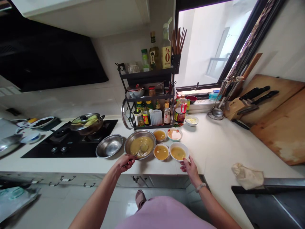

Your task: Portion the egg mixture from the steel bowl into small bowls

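My left hand [126,161] is closed around the handle of a ladle [144,147]. The ladle's round scoop lies in the yellowish soup of a large steel basin [127,147]. On the right, my right hand [189,167] pinches the near rim of a white bowl [186,149] that holds similar soup. Between the basin and that bowl stand a small bowl of orange-yellow soup [161,152] and, behind it, another small bowl [159,135]. A patterned bowl [175,135] with pale orange contents sits behind the white bowl.
An empty steel basin [109,146] stands left of the soup, beside the black cooktop [78,152] with a lidded pan [87,124]. Behind rises a black spice rack [147,99]. Rightward are a small bowl [192,120], a knife block [234,108], a cloth [247,176] and the sink [269,203].
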Demonstrator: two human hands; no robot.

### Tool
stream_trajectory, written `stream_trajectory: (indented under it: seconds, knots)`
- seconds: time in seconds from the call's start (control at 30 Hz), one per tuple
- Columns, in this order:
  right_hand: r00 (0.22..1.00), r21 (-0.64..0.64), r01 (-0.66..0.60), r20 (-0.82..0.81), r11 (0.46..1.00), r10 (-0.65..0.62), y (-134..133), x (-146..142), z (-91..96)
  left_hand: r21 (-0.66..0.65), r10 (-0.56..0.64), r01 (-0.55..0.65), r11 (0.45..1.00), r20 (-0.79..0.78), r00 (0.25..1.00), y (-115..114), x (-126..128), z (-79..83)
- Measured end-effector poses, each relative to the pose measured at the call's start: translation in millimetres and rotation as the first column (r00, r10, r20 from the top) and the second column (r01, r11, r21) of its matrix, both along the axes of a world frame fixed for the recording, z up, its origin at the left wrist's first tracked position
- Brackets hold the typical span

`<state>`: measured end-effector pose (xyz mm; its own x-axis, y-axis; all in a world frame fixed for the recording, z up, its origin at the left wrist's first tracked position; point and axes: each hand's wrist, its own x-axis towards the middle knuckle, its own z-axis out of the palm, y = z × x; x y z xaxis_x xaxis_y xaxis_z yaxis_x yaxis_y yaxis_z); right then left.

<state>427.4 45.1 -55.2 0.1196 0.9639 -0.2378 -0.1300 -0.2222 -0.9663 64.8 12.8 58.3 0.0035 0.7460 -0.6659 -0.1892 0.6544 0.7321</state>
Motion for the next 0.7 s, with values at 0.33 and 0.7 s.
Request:
stream_trajectory:
  seconds: [0.33, 0.7]
  knots:
    - [1.0, 0.01, 0.0, -0.008, 1.0, 0.001, -0.3, 0.4, 1.8, 0.071, 0.031, -0.03, 0.997, -0.02, 0.999, -2.0, 3.4, 1.3]
    - [1.0, 0.005, -0.002, 0.0, 1.0, 0.002, -0.9, 0.6, 2.5, 0.151, 0.091, -0.069, 0.986, -0.141, 0.986, -4.1, 8.6, 6.7]
